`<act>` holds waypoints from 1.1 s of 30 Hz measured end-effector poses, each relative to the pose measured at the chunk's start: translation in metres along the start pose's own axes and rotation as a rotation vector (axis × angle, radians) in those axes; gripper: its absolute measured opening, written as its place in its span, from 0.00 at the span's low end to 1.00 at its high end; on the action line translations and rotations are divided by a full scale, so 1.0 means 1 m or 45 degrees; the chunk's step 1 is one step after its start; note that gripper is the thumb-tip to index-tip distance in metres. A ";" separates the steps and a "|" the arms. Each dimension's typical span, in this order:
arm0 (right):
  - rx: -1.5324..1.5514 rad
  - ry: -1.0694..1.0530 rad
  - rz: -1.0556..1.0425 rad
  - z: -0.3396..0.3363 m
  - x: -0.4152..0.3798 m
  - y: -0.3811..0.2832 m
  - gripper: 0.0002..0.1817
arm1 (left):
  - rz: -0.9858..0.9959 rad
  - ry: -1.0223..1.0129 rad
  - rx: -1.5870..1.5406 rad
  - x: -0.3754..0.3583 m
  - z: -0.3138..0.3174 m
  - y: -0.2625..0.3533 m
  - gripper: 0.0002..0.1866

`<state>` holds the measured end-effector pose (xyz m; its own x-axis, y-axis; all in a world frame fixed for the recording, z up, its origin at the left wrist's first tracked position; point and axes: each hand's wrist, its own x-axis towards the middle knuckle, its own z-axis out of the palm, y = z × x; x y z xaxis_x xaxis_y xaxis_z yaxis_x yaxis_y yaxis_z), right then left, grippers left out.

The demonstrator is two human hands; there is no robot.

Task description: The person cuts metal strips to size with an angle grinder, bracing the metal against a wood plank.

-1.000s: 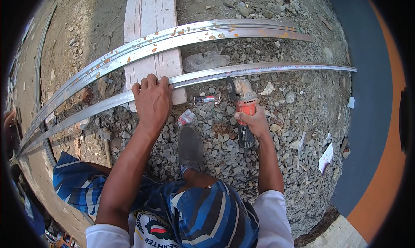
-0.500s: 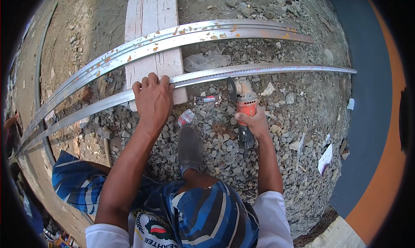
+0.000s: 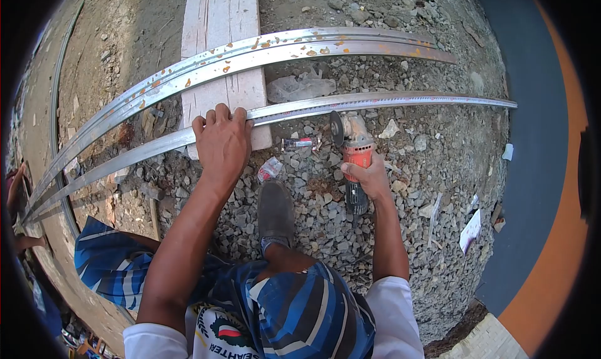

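Observation:
My left hand [image 3: 220, 140] is wrapped over a long silvery metal channel [image 3: 144, 147], where it crosses a pale wooden plank [image 3: 225, 96]. A strip with fine printed marks, like a tape measure blade [image 3: 400, 100], runs along the channel to the right of that hand. In my right hand [image 3: 372, 176] is a red and black angle grinder [image 3: 357, 155], held by its body. Its dark disc [image 3: 337, 128] stands upright at the near edge of the channel, close below the marked strip. Whether the disc is spinning, I cannot tell.
Rust-spotted metal profiles [image 3: 263, 48] lie across the plank beyond the channel. Grey gravel [image 3: 319, 215] covers the ground, with a clear plastic bag [image 3: 302, 87] and scraps of wrapper [image 3: 270, 170]. My shoe [image 3: 275, 215] is below the channel. Another person's limb [image 3: 30, 242] shows at the left edge.
My hands, the channel and the grinder stay nearly where they were. At the far left edge, more of another person's limbs has come into view.

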<state>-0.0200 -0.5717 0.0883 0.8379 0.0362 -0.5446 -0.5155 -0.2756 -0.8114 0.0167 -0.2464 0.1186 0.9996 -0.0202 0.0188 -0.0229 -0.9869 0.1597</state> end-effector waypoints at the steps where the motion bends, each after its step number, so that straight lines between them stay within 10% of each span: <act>1: 0.015 0.001 0.017 0.000 0.000 0.000 0.26 | 0.000 0.002 -0.002 0.000 0.000 0.000 0.11; 33: 0.566 0.215 -0.023 -0.021 -0.099 0.038 0.28 | 0.104 -0.334 -0.195 0.018 -0.022 -0.023 0.14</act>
<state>-0.1189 -0.6058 0.1157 0.8461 -0.1296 -0.5170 -0.4962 0.1630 -0.8528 0.0346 -0.2210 0.1368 0.9638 -0.1584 -0.2146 -0.0851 -0.9452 0.3152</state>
